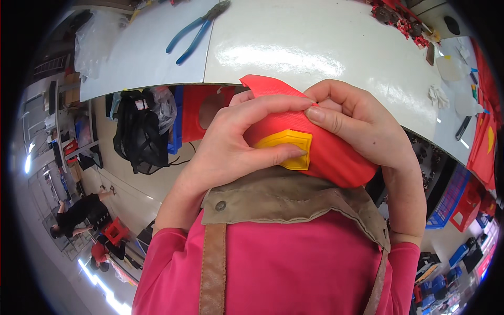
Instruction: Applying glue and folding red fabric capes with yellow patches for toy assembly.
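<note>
A red fabric piece [344, 163] with a yellow patch [291, 137] on it is held in front of my chest, by the table's near edge. My left hand [236, 131] is closed around its left side, the thumb lying over the yellow patch and the fingers along the top. My right hand [362, 113] pinches the upper edge of the red fabric between thumb and fingers, close to the left fingertips. Whatever lies under the pinch is hidden. Blue-handled pliers [207, 19] rest on the table, beyond my left hand.
The white table [252, 37] spans the far side. Small red items [404, 23] lie at its back right, with red cloth [482, 152] along the right edge. A black bag [139, 128] hangs below at left. People [79, 212] are in the left background.
</note>
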Available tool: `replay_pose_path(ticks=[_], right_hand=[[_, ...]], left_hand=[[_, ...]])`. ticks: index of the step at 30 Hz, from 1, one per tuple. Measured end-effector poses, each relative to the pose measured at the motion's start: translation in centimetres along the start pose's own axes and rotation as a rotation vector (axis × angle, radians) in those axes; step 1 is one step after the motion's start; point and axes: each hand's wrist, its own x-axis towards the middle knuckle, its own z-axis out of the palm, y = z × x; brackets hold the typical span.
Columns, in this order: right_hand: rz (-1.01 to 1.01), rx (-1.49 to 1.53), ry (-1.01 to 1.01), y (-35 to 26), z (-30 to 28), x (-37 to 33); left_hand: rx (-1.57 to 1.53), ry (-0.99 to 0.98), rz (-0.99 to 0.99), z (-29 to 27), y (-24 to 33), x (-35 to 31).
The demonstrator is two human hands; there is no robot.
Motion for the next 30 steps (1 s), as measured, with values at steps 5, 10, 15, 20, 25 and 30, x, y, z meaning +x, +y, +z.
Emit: replay_pose_path(ticks=[5, 10, 15, 20, 25, 30], right_hand=[[0.016, -0.069, 0.089, -0.7, 0.5, -0.6], [-0.025, -0.142, 0.108, -1.1, -0.3, -2.2], [-0.016, -0.119, 0.159, -1.7, -0.8, -4.0], [-0.070, -0.149, 0.225, -2.2, -0.4, -6.2], [-0.005, -0.162, 0.218, -2.6, -0.2, -6.8], [-0.010, -0.091, 0.176, -2.8, 0.7, -6.7]], left_hand=[[0.021, -0.014, 0.021, -0.1, 0.1, 0.5], [0.185, -0.023, 0.203, -0.5, 0.3, 1.3], [0.260, -0.049, 0.376, 0.5, 0.9, 2.4], [0.156, -0.069, 0.454, 1.6, 1.1, 2.9], [0.064, -0.066, 0.442, 2.4, 0.6, 2.5], [0.018, -0.088, 0.393, 1.8, 1.4, 1.1]])
